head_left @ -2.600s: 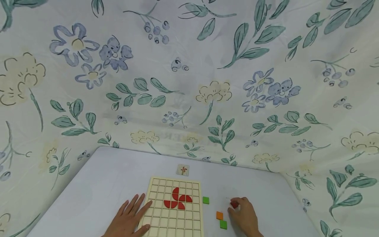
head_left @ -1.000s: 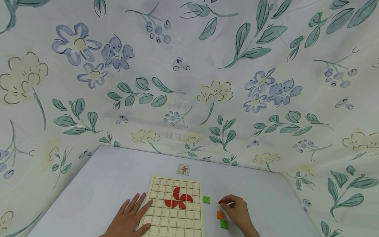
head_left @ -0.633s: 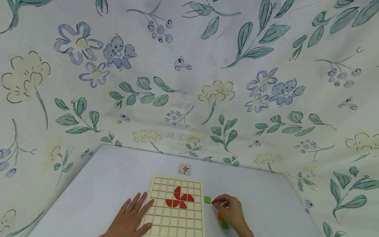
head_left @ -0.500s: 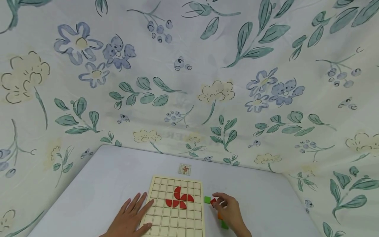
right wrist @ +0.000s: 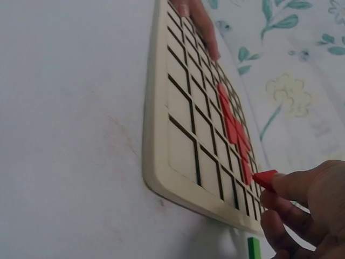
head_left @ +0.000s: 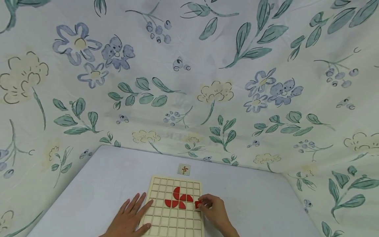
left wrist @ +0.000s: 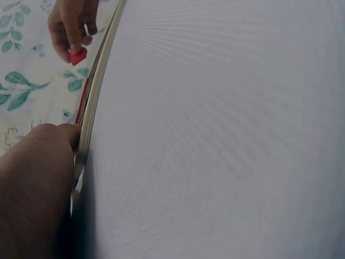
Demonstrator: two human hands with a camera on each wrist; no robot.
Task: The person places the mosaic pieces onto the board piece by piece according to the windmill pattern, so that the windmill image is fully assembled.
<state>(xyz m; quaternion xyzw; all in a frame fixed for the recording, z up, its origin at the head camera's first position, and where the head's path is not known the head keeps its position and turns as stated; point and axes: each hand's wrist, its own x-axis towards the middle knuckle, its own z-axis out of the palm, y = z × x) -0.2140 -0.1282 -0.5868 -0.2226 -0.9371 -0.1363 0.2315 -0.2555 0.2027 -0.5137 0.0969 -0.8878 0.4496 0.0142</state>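
A cream grid board (head_left: 165, 222) lies on the white table, with several red curved pieces (head_left: 176, 194) forming a pinwheel in its squares. My left hand (head_left: 127, 217) rests on the board's left edge, fingers spread and straight. Thumb and fingers of my right hand (head_left: 215, 210) pinch a small red piece (head_left: 198, 204) over the board's right edge, right of the pinwheel. In the right wrist view this red piece (right wrist: 265, 179) appears tilted above the squares. The left wrist view also shows the red piece (left wrist: 78, 56) at the right fingertips.
A small card (head_left: 184, 169) printed with a grid and a pinwheel lies beyond the board. Part of a green tile (right wrist: 254, 248) shows under the right hand in the right wrist view. A flowered cloth (head_left: 183, 108) rises behind the table.
My right hand has picked up the red piece and carried it left from the table to the board's right edge. It now covers the green and orange tiles. The left hand stays put.
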